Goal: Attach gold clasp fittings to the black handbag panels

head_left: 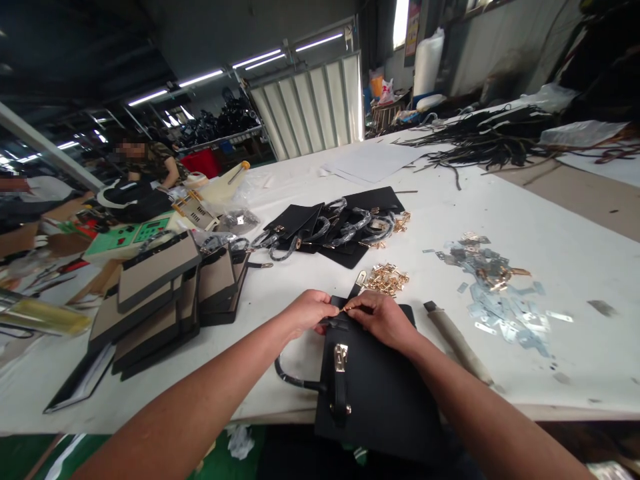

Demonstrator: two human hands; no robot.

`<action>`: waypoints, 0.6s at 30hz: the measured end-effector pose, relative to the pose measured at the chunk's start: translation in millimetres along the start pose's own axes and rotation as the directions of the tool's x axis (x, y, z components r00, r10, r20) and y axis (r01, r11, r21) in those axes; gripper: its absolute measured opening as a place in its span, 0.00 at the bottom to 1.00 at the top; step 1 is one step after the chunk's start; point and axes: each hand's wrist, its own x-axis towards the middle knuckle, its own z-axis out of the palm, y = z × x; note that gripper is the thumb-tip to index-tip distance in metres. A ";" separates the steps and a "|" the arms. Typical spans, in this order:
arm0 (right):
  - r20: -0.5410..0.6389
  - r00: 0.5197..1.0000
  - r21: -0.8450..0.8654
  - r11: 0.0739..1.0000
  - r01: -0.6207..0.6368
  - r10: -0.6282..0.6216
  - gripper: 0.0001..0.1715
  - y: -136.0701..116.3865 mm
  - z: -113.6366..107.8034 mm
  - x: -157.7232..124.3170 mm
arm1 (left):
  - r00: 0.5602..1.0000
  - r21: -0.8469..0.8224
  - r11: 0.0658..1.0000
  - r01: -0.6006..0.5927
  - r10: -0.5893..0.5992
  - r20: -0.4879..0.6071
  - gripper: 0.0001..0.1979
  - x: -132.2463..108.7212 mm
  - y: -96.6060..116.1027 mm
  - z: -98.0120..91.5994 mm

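Observation:
A black bag panel (pixel 383 387) lies in front of me and reaches past the table's near edge. On it are a gold clasp (pixel 341 358) on a short strap and a plastic-wrapped black handle (pixel 295 379) curving out to the left. At the panel's far end, my left hand (pixel 313 312) and my right hand (pixel 383 319) meet, fingertips pinched around a small gold metal fitting (pixel 345 309). Fingers hide most of that fitting. A strap with a gold plate (pixel 361 280) sticks out just beyond. Close behind my right hand lies a pile of small gold fittings (pixel 387 280).
More black panels with wrapped handles (pixel 340 230) lie farther back. Grey-and-black panels (pixel 160 270) are stacked left. To the right are a wrapped bar-shaped tool (pixel 457 343), scattered metal plates (pixel 515 313) and black strips (pixel 490 137). A person (pixel 150 163) sits at far left.

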 end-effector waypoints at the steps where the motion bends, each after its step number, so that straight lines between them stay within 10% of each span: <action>1: -0.004 1.000 -0.002 1.000 0.001 -0.001 0.08 0.6 0.2 -0.2 | 1.000 -0.008 1.000 -0.001 0.001 0.005 0.09 0.8 -0.8 -0.1; 18: 0.006 0.997 0.100 0.992 -0.073 0.073 0.08 5.0 1.6 -2.5 | 0.999 -0.059 0.998 0.027 -0.025 0.023 0.11 10.6 -4.3 0.3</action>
